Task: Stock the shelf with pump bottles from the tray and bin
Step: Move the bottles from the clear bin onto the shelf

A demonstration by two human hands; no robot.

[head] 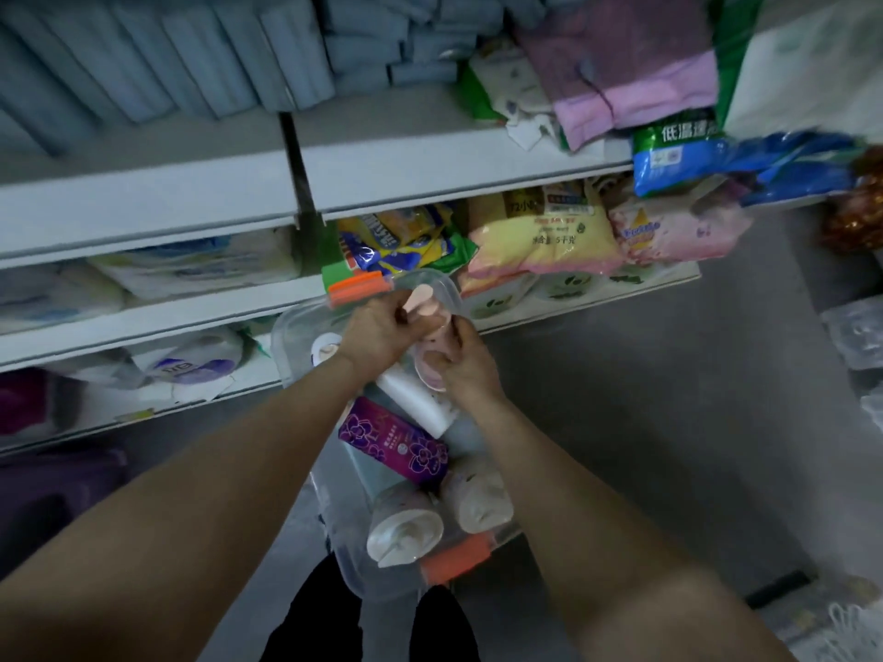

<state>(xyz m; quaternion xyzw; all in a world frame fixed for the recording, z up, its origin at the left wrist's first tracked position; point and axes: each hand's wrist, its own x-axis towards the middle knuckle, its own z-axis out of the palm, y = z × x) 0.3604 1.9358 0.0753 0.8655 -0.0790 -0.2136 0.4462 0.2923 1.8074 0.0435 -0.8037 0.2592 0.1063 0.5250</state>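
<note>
A clear plastic bin (286, 336) with orange latches stands on the floor below me. It holds several bottles: a purple flowered one (392, 441), a white one (420, 398) and two pale ones lying on their sides (406, 527). Above the bin both hands grip one pink pump bottle (432, 355). My left hand (382, 327) is closed around its peach pump head. My right hand (466, 363) is wrapped around the bottle's body. The bottle is held tilted, its base toward me.
White shelves (430, 169) run across the left and centre, packed with blue packs, tissue packs and detergent bags (544, 231). More bags pile up at the right (745, 160). Grey floor lies to the right of the bin.
</note>
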